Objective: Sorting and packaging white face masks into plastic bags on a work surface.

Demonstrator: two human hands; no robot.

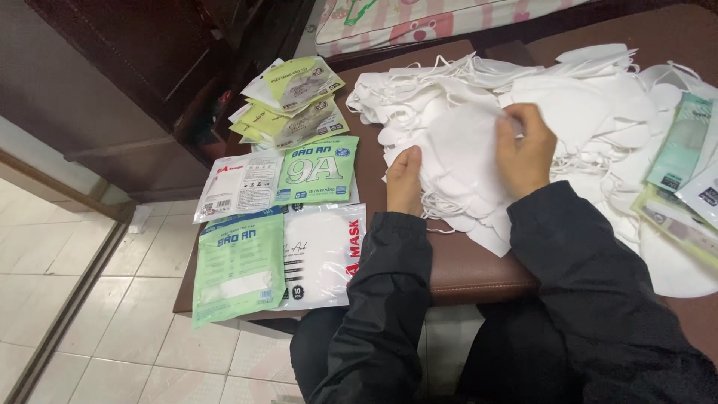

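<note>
Both hands are on the mask pile [568, 97], a wide heap of white masks spread over the brown table [464, 273]. The left hand [404, 182] sits at the pile's near-left edge, fingers curled in and thumb up, pinching the rim of a mask stack [460, 161] at the front of the pile. The right hand [526, 153] lies on top of that same stack, just right of the left hand, fingers bent and pressing down on the top mask; whether it is truly gripping one I cannot tell. Black sleeves [591, 284] run from both wrists toward the camera.

Left of the pile, flat on the table, lie a green packet [318, 170] and a white packet [323, 254], with a long green packet [239, 265] beside them hanging over the table edge. Beyond those, yellow packets [295, 101] are heaped loosely. At the pile's far right, more packets [684, 172] overlap the masks.
</note>
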